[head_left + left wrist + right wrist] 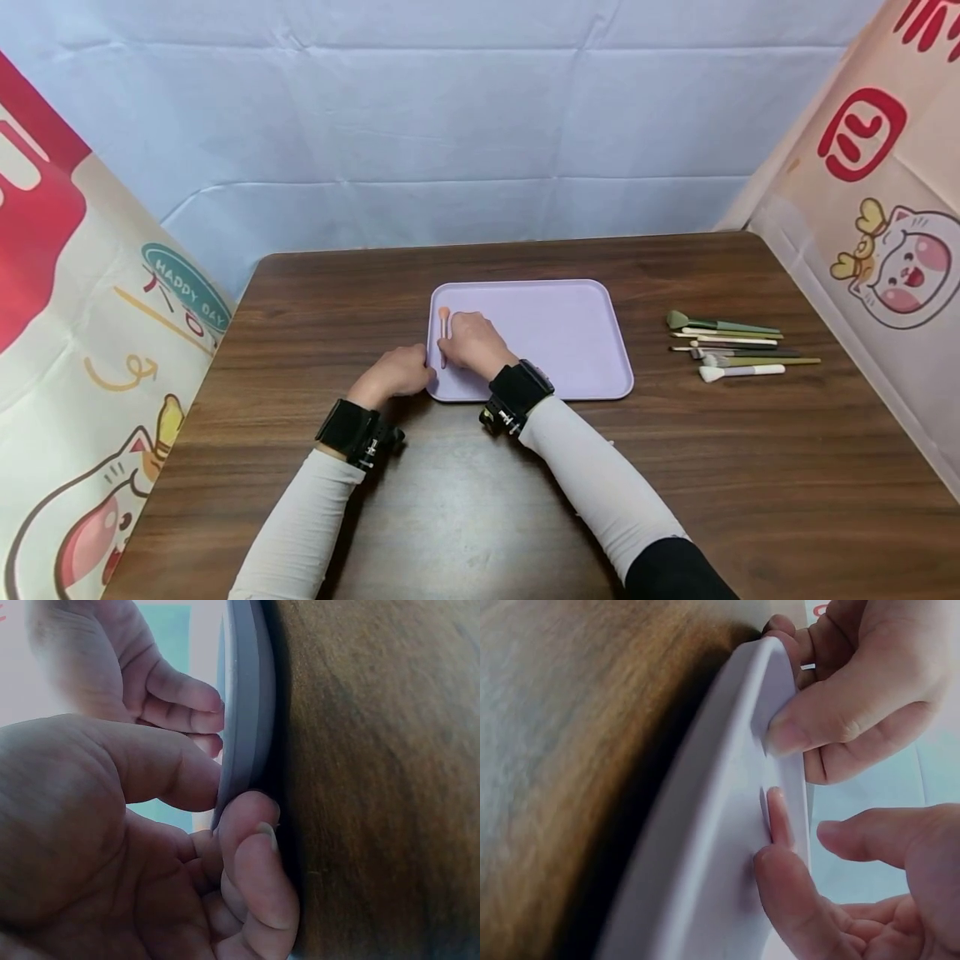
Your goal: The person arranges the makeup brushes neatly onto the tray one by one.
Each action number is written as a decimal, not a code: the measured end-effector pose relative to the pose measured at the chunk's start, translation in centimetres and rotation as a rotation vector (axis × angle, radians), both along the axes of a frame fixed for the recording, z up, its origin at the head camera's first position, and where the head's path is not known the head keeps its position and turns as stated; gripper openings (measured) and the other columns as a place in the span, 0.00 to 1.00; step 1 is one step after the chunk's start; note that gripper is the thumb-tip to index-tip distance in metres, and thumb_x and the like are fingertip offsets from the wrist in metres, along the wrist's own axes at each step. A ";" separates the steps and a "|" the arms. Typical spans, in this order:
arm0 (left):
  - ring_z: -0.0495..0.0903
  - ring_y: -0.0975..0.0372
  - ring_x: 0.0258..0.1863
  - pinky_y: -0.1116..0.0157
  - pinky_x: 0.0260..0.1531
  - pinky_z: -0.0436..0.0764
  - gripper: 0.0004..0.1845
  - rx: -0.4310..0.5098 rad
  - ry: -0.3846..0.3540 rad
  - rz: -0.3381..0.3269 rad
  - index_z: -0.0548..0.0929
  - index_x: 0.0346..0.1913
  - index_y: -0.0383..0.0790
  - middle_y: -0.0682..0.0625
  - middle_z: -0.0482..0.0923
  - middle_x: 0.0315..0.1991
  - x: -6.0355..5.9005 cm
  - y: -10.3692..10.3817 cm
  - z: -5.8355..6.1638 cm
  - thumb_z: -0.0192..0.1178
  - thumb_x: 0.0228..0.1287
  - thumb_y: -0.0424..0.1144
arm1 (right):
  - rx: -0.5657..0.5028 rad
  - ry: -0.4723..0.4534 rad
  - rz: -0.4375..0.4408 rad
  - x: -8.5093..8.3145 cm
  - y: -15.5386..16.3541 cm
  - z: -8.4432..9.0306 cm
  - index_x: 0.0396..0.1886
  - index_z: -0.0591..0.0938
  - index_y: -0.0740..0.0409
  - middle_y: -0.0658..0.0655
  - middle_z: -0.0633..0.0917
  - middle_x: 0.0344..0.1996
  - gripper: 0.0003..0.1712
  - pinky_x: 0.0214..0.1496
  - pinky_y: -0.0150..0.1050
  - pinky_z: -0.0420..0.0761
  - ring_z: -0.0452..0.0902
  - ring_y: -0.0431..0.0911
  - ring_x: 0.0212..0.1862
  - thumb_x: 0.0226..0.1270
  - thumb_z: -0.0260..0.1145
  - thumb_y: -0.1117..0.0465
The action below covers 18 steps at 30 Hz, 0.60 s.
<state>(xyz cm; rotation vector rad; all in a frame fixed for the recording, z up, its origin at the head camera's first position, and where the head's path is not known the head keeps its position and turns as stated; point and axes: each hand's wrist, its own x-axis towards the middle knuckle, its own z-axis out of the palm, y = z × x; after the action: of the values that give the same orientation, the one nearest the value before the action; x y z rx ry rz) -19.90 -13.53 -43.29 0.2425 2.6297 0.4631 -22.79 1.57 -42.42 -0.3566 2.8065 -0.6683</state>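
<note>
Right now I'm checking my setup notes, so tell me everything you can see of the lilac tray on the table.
The flat lilac rectangular tray looks like smooth matte plastic, with rounded corners and a low raised rim. It lies flat near the middle of the dark wooden table. The left hand pinches its left rim, thumb on top and fingers beneath. The right hand rests inside its left end on a small orange-tipped brush. The rest of its surface shows bare.
</note>
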 end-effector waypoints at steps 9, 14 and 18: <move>0.78 0.53 0.34 0.58 0.38 0.76 0.12 -0.005 0.012 -0.012 0.79 0.46 0.33 0.44 0.79 0.35 0.0 0.0 -0.1 0.54 0.68 0.39 | 0.035 0.028 0.004 0.6 1.2 0.7 0.49 0.81 0.59 0.56 0.83 0.36 0.17 0.35 0.40 0.75 0.77 0.48 0.33 0.70 0.66 0.52; 0.78 0.53 0.34 0.59 0.37 0.76 0.14 -0.012 0.009 -0.015 0.78 0.49 0.32 0.44 0.79 0.35 -0.1 0.0 -0.2 0.53 0.69 0.39 | 0.055 0.050 0.007 0.9 2.2 1.1 0.62 0.79 0.59 0.60 0.83 0.54 0.25 0.52 0.47 0.79 0.81 0.53 0.52 0.70 0.66 0.53; 0.77 0.54 0.31 0.60 0.33 0.75 0.14 0.004 -0.007 0.002 0.78 0.50 0.31 0.44 0.78 0.33 -0.1 0.0 -0.2 0.53 0.70 0.38 | 0.065 0.043 0.000 1.1 3.3 1.3 0.65 0.77 0.59 0.61 0.81 0.59 0.27 0.57 0.49 0.79 0.79 0.55 0.58 0.70 0.65 0.54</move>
<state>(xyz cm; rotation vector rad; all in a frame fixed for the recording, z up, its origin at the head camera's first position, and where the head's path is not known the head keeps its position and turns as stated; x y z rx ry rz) -19.96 -13.50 -43.45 0.2396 2.6231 0.4685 -21.65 4.86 -41.08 -0.3636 2.8607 -0.5744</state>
